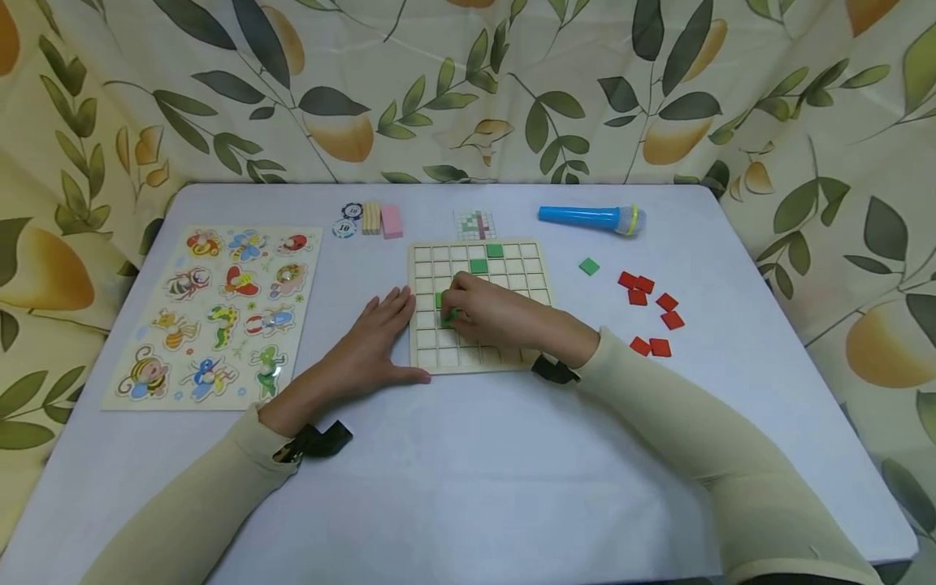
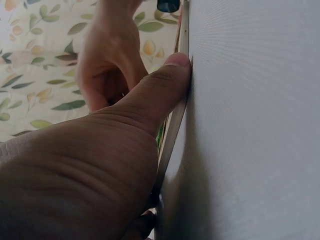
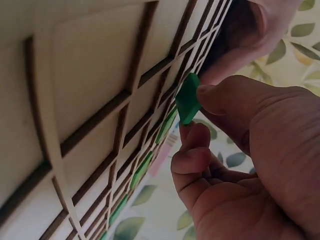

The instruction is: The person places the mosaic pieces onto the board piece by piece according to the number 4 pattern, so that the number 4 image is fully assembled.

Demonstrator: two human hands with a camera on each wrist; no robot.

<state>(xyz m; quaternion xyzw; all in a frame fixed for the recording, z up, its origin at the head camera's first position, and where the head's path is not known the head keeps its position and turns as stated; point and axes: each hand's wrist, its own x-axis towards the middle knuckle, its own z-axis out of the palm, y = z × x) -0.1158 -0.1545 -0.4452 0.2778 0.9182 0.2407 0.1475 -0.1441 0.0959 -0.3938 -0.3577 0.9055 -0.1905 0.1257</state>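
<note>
A pale wooden grid board lies at mid-table with several green square tiles set in its cells. Over its left half, my right hand pinches another green tile between thumb and fingers. In the right wrist view that tile is tilted, close over the grid. My left hand rests along the board's left side, fingers straight, its thumb at the front left corner. Just right of the board lies one loose green tile. Several red square tiles are scattered farther right.
A small card with a coloured grid lies behind the board. A blue toy microphone is at the back right. Poker chips, wooden sticks and a pink block sit back left. An insect puzzle board covers the left side.
</note>
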